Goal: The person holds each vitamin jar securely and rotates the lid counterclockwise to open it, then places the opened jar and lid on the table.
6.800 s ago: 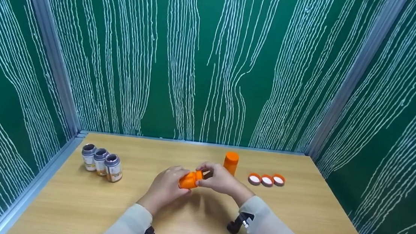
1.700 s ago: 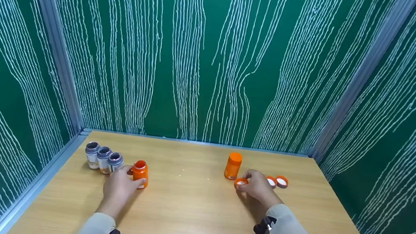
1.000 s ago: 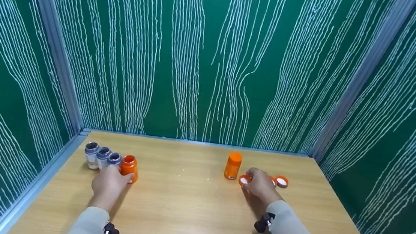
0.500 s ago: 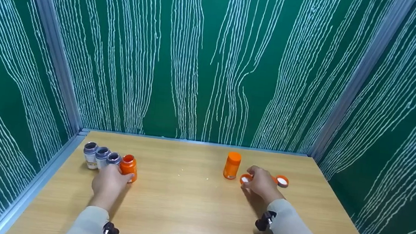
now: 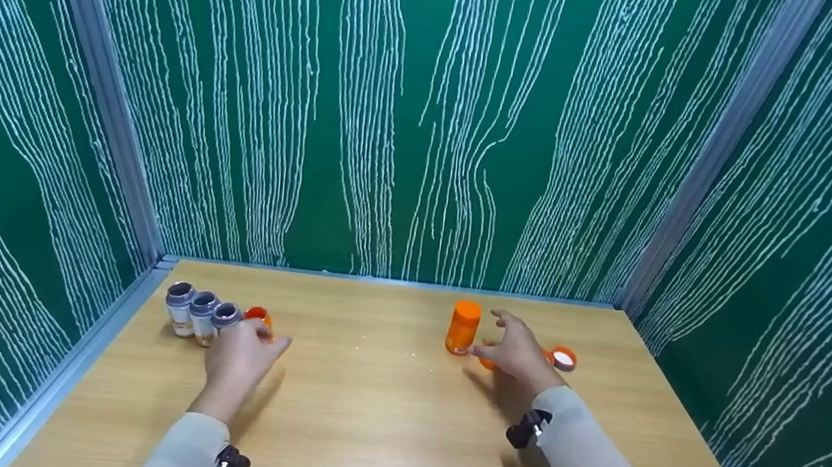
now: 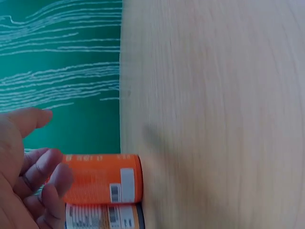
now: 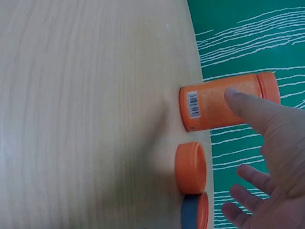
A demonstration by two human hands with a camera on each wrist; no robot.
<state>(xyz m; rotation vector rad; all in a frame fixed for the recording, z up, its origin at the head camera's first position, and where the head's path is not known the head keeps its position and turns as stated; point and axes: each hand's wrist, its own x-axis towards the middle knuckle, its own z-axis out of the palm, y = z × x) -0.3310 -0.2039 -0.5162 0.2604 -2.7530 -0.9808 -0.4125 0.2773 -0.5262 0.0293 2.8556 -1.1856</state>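
Observation:
My left hand (image 5: 239,361), thumb spread, is just in front of an uncapped orange bottle (image 6: 102,179). That bottle stands upright at the right end of a row of three uncapped grey-necked bottles (image 5: 203,320); the head view shows little more than its mouth. My right hand (image 5: 518,354) hovers with fingers apart beside a capped orange bottle (image 5: 463,328). Its thumb overlaps this bottle in the right wrist view, and whether they touch I cannot tell. Beneath that hand an orange cap (image 7: 188,168) lies beside a grey one (image 7: 189,212), both partly hidden in the head view.
Another upturned cap with a white inside (image 5: 564,358) lies right of the right hand. Tiny white specks (image 5: 358,347) dot the middle of the wooden table (image 5: 384,426). Green walls with white lines (image 5: 365,124) enclose the back and sides.
Earlier both hands gripped an orange bottle and its cap at mid-table. The left hand set the bottle by the grey-necked row, the right set the cap by the others. Both have let go.

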